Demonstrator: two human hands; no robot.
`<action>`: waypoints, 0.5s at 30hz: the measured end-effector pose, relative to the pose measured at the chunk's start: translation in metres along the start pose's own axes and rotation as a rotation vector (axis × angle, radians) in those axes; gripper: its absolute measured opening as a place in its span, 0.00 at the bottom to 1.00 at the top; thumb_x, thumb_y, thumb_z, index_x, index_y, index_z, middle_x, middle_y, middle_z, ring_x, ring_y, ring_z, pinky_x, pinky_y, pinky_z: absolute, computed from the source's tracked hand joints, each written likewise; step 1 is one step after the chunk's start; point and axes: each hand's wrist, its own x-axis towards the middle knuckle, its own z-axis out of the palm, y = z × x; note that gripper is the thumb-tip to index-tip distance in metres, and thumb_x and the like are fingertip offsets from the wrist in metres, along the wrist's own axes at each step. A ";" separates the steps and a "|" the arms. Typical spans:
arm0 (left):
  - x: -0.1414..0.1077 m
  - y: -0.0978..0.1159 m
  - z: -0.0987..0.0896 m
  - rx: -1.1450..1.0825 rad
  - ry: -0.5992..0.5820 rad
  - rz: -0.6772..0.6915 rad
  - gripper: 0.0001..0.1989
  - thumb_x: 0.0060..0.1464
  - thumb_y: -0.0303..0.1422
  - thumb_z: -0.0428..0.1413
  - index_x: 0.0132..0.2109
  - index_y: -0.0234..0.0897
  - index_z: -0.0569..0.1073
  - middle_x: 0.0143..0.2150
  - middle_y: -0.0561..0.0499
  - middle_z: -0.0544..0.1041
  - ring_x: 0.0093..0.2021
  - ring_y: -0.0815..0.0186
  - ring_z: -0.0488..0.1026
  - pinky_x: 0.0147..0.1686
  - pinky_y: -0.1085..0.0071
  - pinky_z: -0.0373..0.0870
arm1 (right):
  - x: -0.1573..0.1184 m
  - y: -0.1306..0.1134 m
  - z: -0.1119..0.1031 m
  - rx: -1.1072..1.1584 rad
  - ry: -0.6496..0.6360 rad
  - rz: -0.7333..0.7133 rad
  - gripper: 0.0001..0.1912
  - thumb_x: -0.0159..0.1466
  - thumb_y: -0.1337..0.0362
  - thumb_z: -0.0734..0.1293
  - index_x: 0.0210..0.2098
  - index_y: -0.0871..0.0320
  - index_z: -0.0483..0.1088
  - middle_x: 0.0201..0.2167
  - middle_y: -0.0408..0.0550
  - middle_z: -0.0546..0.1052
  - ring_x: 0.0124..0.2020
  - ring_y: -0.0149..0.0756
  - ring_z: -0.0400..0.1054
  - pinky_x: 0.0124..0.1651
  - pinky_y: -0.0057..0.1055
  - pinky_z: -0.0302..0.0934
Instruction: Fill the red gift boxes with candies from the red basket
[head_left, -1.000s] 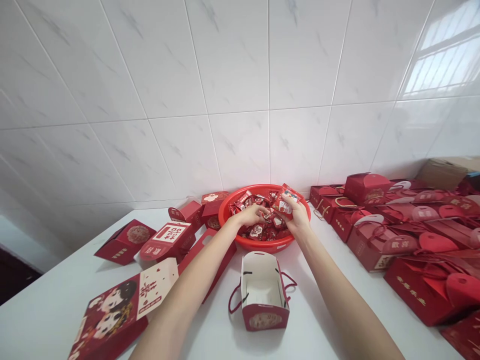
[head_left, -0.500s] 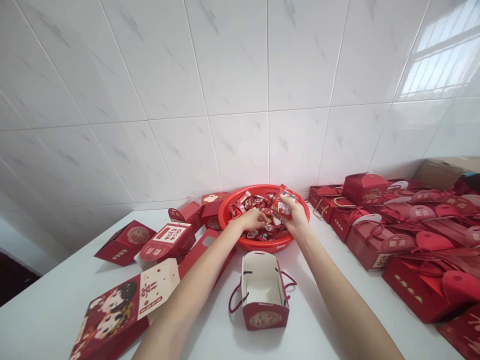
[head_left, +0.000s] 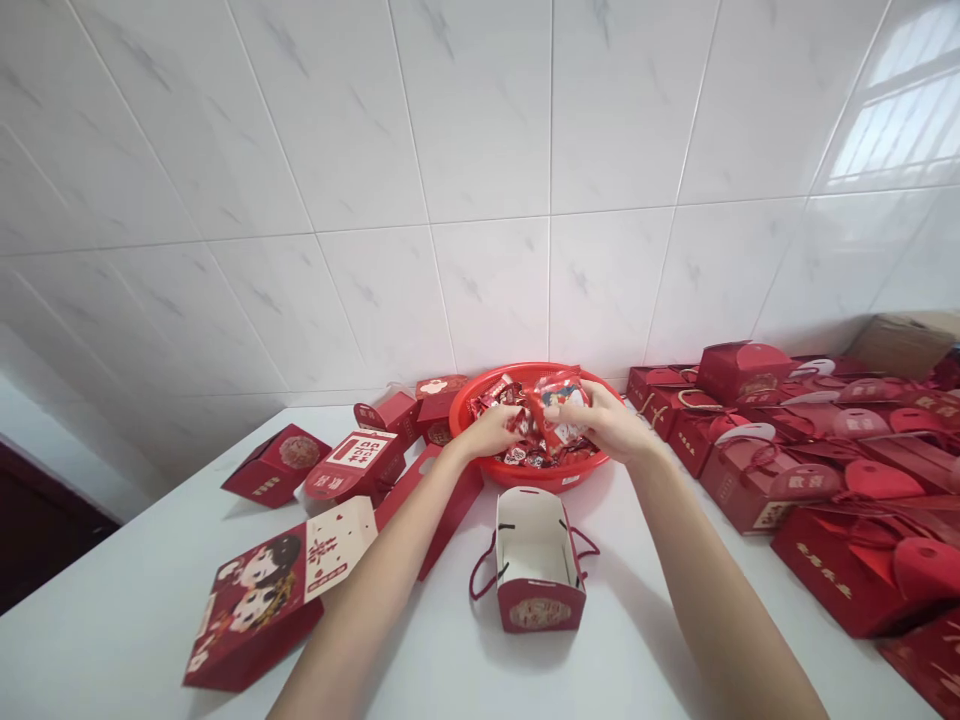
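Over the red plastic basket (head_left: 544, 484), my right hand (head_left: 611, 422) is closed on red candy packets (head_left: 559, 408) printed with cartoon figures. My left hand (head_left: 493, 432) is beside them, its fingers pinched around a small red-wrapped candy (head_left: 522, 424) that is partly hidden. Beneath both hands lies a heap of wrapped candies (head_left: 516, 455) in the basket. Between my forearms stands an open gift box (head_left: 546, 612), red outside and white inside. A cord handle hangs on each of its sides, and no contents show in it.
Several red gift boxes (head_left: 276, 466) stand on the left of the white table (head_left: 127, 600), one with a cartoon couple (head_left: 259, 590). Rows of closed red boxes (head_left: 772, 485) fill the right side. A brown carton (head_left: 904, 342) sits behind them, and a tiled wall (head_left: 487, 290) borders the back.
My right hand has moved left and lower with the packets, toward my left hand. My left fingers have come up beside the packets. The view has shifted slightly.
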 end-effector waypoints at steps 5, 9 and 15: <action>-0.062 0.028 -0.014 -0.221 -0.079 0.115 0.15 0.54 0.35 0.58 0.47 0.35 0.80 0.43 0.45 0.81 0.46 0.55 0.76 0.44 0.66 0.73 | -0.029 -0.035 0.021 -0.526 -0.341 -0.061 0.08 0.54 0.65 0.73 0.35 0.58 0.77 0.28 0.41 0.75 0.29 0.31 0.67 0.30 0.25 0.60; -0.095 0.041 -0.019 -0.221 -0.160 0.076 0.13 0.56 0.35 0.57 0.46 0.39 0.80 0.45 0.47 0.80 0.46 0.57 0.76 0.48 0.66 0.72 | -0.040 -0.039 0.035 -0.767 -0.413 -0.026 0.03 0.55 0.69 0.71 0.30 0.58 0.73 0.21 0.38 0.68 0.21 0.26 0.58 0.22 0.24 0.50; -0.108 0.044 -0.021 -0.011 -0.210 0.006 0.07 0.50 0.35 0.62 0.37 0.39 0.80 0.38 0.51 0.80 0.39 0.60 0.76 0.38 0.74 0.70 | -0.048 -0.038 0.043 -0.822 -0.386 -0.065 0.14 0.57 0.61 0.73 0.26 0.57 0.63 0.21 0.37 0.63 0.22 0.26 0.53 0.22 0.26 0.45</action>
